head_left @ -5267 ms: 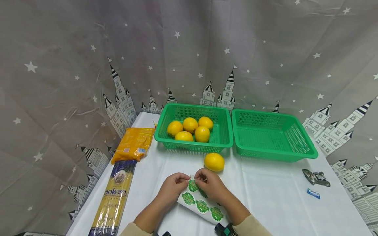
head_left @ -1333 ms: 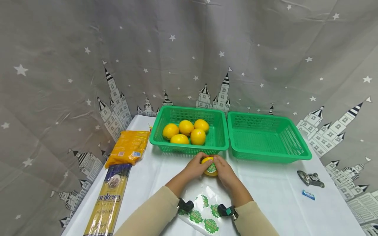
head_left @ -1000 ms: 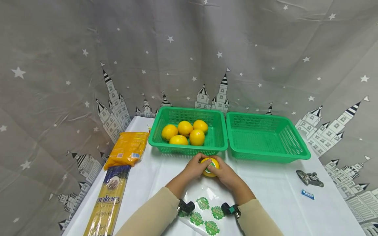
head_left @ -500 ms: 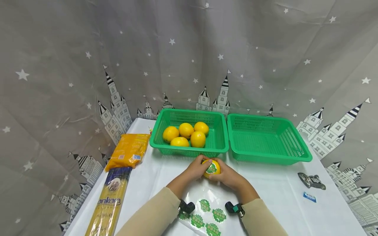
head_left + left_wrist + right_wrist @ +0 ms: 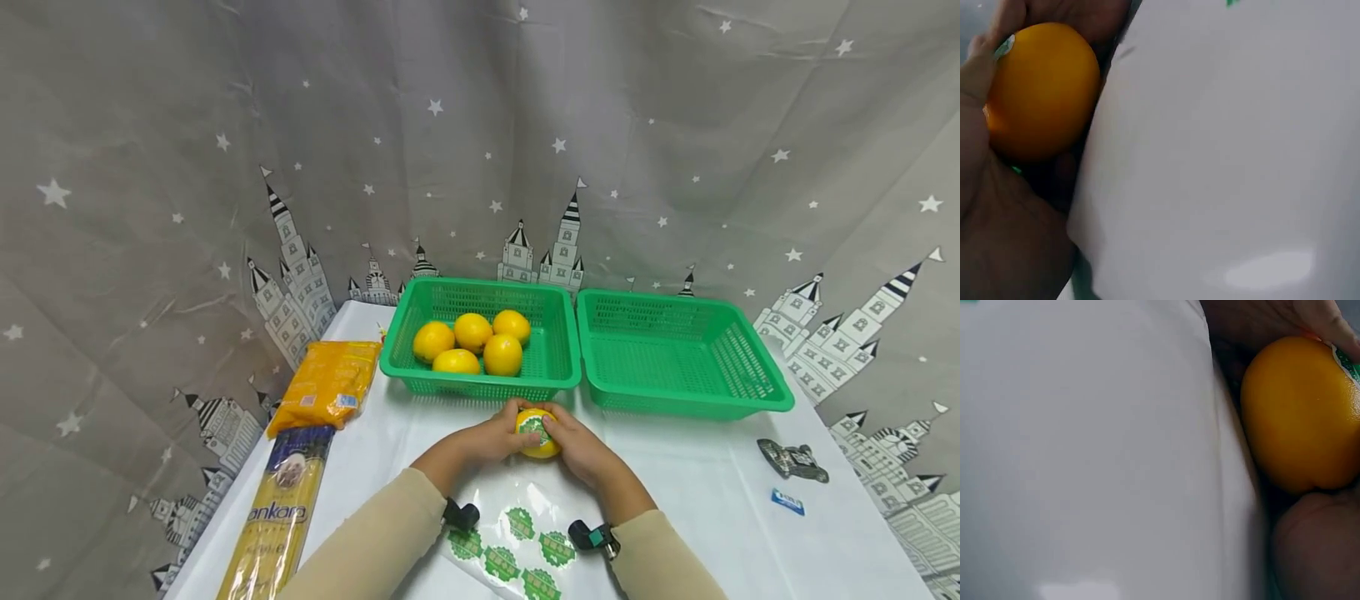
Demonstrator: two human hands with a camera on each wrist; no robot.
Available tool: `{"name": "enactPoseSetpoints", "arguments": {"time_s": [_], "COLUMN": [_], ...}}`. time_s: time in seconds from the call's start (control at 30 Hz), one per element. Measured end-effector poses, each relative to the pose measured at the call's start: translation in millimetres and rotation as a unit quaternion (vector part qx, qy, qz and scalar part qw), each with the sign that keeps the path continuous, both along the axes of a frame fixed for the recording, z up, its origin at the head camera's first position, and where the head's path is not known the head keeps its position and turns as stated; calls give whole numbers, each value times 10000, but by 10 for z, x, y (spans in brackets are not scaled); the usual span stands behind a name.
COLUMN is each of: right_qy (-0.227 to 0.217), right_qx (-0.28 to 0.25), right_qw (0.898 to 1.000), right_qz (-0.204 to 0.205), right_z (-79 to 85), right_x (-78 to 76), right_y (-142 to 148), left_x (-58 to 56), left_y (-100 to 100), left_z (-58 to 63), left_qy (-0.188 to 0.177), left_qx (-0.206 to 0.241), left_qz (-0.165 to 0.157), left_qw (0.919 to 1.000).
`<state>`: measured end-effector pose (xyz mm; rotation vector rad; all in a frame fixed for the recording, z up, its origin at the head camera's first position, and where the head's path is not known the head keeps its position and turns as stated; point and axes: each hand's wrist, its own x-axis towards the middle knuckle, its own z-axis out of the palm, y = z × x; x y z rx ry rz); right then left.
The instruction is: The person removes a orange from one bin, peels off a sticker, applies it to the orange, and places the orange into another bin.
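Observation:
An oval yellow fruit (image 5: 542, 448), smooth and orange-toned in the wrist views, sits between both hands with a round green-and-white sticker (image 5: 532, 427) on its upper face. From the left, my left hand (image 5: 495, 433) grips it, its thumb over the sticker. Opposite, my right hand (image 5: 577, 442) holds the other side, thumb at the sticker's edge. Much of each hand's fingers is hidden behind the fruit (image 5: 1044, 94). Under the wrists lies a glossy white sheet (image 5: 487, 508) bearing several green round stickers (image 5: 501, 562).
A green basket (image 5: 420, 385) with several similar yellow fruits (image 5: 503, 355) stands behind the hands. A second green basket (image 5: 675, 407) is at its right. Orange package (image 5: 330, 383) and pasta packet (image 5: 277, 517) lie left; a dark toy car (image 5: 792, 460) and small blue packet (image 5: 787, 501) right.
Earlier both hands pinched at the sticker sheet while the fruit lay by the basket. Now they hold the fruit with a sticker on it. Lately the thumbs have shifted over the sticker.

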<state>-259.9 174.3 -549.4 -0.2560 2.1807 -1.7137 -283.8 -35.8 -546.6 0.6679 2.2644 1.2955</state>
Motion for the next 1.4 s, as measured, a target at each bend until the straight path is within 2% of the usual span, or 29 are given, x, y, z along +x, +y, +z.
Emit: {"name": "enactPoseSetpoints", "arguments": {"time_s": [0.13, 0.23, 0.37, 0.43, 0.63, 0.87, 1.07, 1.17, 1.27, 1.4], "right_qy": [-60, -75, -142, -164, 6, 10, -40, -36, -15, -120], "right_qx": [94, -36, -239, -319, -227, 104, -251, -267, -143, -246], "right_qw": [9999, 9999, 9996, 9993, 9991, 9980, 9907, 9885, 9917, 9980], "right_qz": [-131, -92, 70, 91, -370, -619, -1337, -1488, -1276, -575], "right_z": [-23, -32, -40, -33, 16, 49, 41, 14, -7, -16], "right_x": [6, -3, -18, -17, 32, 110, 108, 125, 147, 189], "right_y": [10, 2, -23, -43, -150, -268, -356, -377, -357, -256], "left_x": [21, 27, 23, 26, 47, 89, 105, 133, 164, 198], "left_y": [-19, -35, -61, -64, -91, -184, -185, -182, -187, -198], "left_z": [-46, -43, -19, -13, -25, -77, -92, -134, -175, -178], "left_qy": [375, 272, -42, -54, 251, 169, 326, 367, 471, 517], "left_qx": [-277, -203, -111, -124, -256, -389, -222, -107, -45, -19], "left_qz": [-143, -150, -102, -83, -210, -301, -131, -11, 85, 174], "left_qw": [9988, 9993, 9999, 9999, 9991, 9986, 9991, 9993, 9988, 9985]}}
